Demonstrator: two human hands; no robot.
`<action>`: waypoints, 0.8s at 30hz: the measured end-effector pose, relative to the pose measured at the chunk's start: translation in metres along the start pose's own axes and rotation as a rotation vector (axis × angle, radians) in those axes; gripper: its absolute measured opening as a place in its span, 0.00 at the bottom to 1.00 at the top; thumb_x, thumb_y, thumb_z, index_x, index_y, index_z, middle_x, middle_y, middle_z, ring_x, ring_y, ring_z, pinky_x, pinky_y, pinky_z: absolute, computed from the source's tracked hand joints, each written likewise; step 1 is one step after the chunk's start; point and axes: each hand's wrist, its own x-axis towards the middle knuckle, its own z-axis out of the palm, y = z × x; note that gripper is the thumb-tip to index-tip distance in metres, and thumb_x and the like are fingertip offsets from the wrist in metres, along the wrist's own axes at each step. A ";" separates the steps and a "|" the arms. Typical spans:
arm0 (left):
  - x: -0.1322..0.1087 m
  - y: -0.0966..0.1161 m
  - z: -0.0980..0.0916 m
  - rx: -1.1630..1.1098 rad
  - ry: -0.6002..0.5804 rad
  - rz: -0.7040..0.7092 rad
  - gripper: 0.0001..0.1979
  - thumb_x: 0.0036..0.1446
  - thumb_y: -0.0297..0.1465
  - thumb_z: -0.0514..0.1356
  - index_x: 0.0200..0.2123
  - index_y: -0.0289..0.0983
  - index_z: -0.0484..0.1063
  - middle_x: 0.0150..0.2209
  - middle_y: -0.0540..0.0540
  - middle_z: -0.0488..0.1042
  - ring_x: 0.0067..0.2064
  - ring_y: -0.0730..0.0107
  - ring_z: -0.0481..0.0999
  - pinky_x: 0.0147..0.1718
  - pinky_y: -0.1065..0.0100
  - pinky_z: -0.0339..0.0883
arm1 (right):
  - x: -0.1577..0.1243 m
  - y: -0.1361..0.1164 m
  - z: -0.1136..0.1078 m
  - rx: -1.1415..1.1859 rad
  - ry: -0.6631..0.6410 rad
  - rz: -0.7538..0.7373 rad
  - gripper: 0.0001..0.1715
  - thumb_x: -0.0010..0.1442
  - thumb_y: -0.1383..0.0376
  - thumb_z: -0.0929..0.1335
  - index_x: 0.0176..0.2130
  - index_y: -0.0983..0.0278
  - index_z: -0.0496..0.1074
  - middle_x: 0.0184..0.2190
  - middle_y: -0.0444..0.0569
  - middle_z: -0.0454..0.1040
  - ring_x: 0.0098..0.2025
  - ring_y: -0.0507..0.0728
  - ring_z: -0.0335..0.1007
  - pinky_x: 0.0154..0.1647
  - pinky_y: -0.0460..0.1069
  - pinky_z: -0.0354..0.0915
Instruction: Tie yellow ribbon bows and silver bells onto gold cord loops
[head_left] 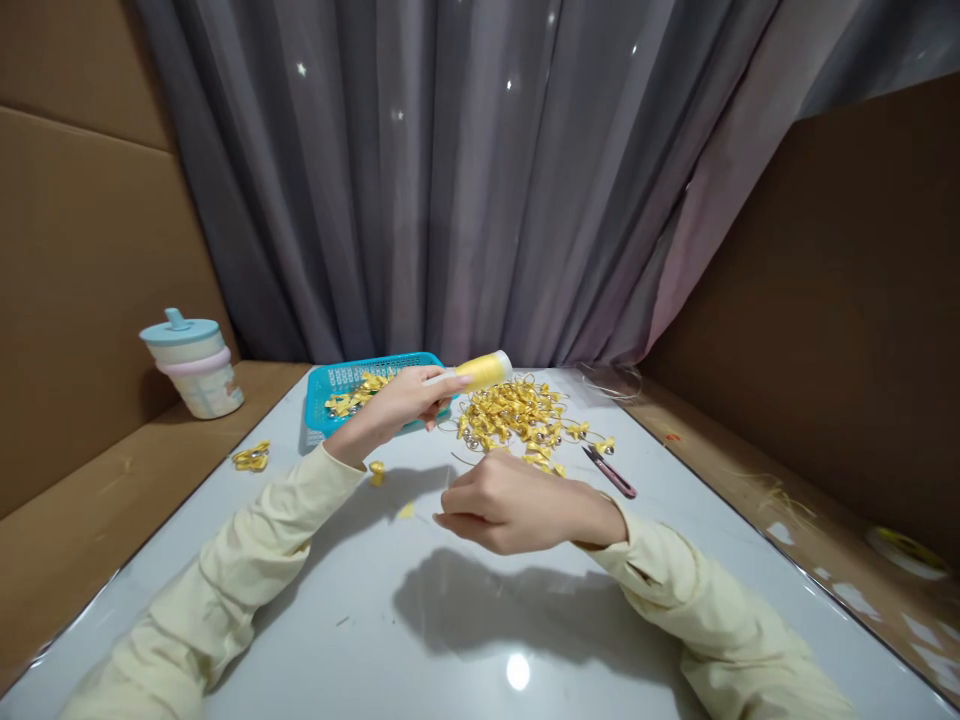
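My left hand (405,398) is wrapped round a spool of yellow thread (484,371), its white end pointing to the right. My right hand (517,503) is closed in a pinch above the table; a thin line seems to come from it, but what the fingers hold is too fine to make out. Just beyond it lies a pile of yellow ribbon bows (517,412) with small silvery bells and thin cords. Under and behind my left hand stands a blue basket (315,400) with more bows inside. One loose bow (376,473) and a small yellow scrap (406,511) lie between my arms.
Pink-handled thread snips (611,472) lie right of the pile. A few bows (252,456) sit at the table's left edge. A lidded cup (196,365) stands on the cardboard at left. Grey curtains (472,180) hang behind, and a roll (907,552) lies at far right.
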 end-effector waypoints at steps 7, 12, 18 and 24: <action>-0.008 0.006 0.003 0.354 0.034 0.154 0.17 0.53 0.44 0.59 0.36 0.35 0.68 0.24 0.52 0.67 0.18 0.78 0.64 0.16 0.75 0.57 | -0.017 -0.003 -0.022 -0.090 0.021 0.131 0.25 0.62 0.52 0.62 0.21 0.65 0.65 0.15 0.42 0.61 0.17 0.47 0.48 0.21 0.46 0.44; -0.017 0.007 0.004 0.698 -0.013 0.443 0.17 0.58 0.42 0.54 0.44 0.37 0.67 0.35 0.47 0.73 0.33 0.68 0.72 0.29 0.71 0.61 | -0.033 0.009 -0.047 -0.179 0.507 0.278 0.16 0.63 0.59 0.62 0.29 0.65 0.69 0.25 0.49 0.71 0.27 0.52 0.63 0.28 0.46 0.56; -0.022 0.009 0.005 0.776 -0.163 0.572 0.19 0.61 0.42 0.51 0.51 0.38 0.62 0.44 0.43 0.72 0.43 0.63 0.72 0.38 0.68 0.62 | -0.031 0.033 -0.052 0.011 0.349 0.392 0.15 0.61 0.58 0.64 0.39 0.67 0.71 0.32 0.51 0.74 0.31 0.53 0.67 0.29 0.46 0.59; -0.026 0.014 0.002 0.803 -0.239 0.571 0.18 0.62 0.40 0.50 0.51 0.38 0.61 0.43 0.43 0.71 0.41 0.64 0.71 0.36 0.68 0.61 | -0.031 0.036 -0.058 0.271 0.204 0.440 0.21 0.57 0.56 0.66 0.46 0.67 0.71 0.30 0.47 0.73 0.26 0.49 0.64 0.22 0.44 0.55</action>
